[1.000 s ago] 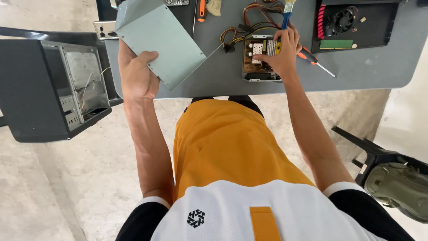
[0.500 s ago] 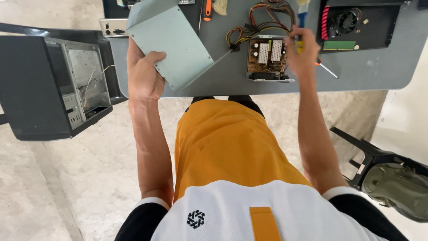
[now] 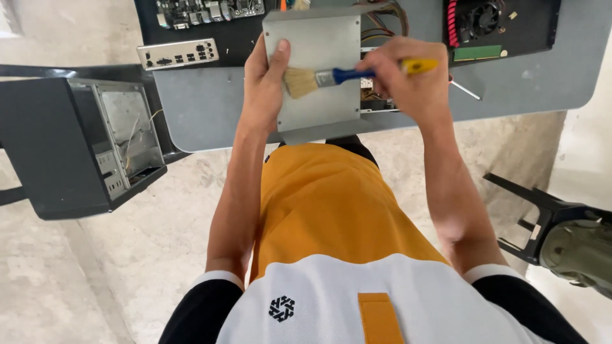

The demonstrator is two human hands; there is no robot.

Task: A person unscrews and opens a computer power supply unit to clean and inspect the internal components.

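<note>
The left hand [image 3: 262, 86] is now gripping the grey metal cover [image 3: 317, 57] flat over the table [image 3: 204, 108], no longer tilted aside. The right hand [image 3: 408, 79], earlier at the circuit board, is clasping a blue-and-yellow brush [image 3: 347, 75], bristles touching the cover.

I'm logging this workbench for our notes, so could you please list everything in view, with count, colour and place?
metal cover panel: one, grey, held above the table's near edge
paintbrush: one, blue and yellow handle, pale bristles on the panel
table: one, grey, across the top
motherboard: one, dark, top left on the table
port plate: one, silver, left on the table
circuit board with wires: one, mostly hidden behind the panel
black tray with fan: one, top right
computer case: one, black, open, on the floor at left
chair: one, black, at right
left hand: grips the panel's left edge
right hand: holds the paintbrush
</note>
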